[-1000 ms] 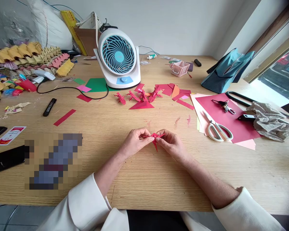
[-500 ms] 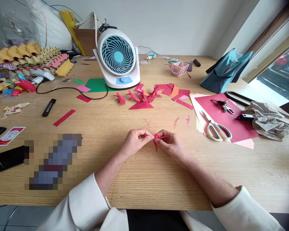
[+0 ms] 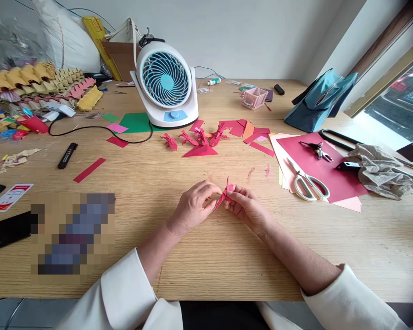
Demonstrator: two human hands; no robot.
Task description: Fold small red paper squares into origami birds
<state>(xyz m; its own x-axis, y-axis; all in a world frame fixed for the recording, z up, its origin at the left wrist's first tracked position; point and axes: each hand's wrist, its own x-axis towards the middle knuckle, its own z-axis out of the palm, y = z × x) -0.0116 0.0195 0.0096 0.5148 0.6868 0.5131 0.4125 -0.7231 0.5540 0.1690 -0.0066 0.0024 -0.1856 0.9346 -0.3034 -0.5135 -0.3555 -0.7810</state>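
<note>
A small folded red paper piece (image 3: 223, 196) is held above the wooden table (image 3: 206, 256), with one thin point sticking up and another slanting down left. My right hand (image 3: 244, 205) pinches it between thumb and fingers from the right. On its left side, my left hand (image 3: 197, 205) has its fingers curled together against the paper's edge; part of the paper is hidden by the fingertips. Beyond the hands stand several folded red paper figures (image 3: 202, 136) and a red folded triangle (image 3: 201, 151).
A white fan (image 3: 167, 82) stands behind the figures. White-handled scissors (image 3: 306, 183) lie on red paper (image 3: 344, 176) at the right, near a blue bag (image 3: 321, 101). A black marker (image 3: 67, 156) and a red strip (image 3: 89, 170) lie left.
The red paper piece has been turned, so one point now stands upward. My left hand's fingers have curled and shifted slightly at its left side. The view has moved a little.
</note>
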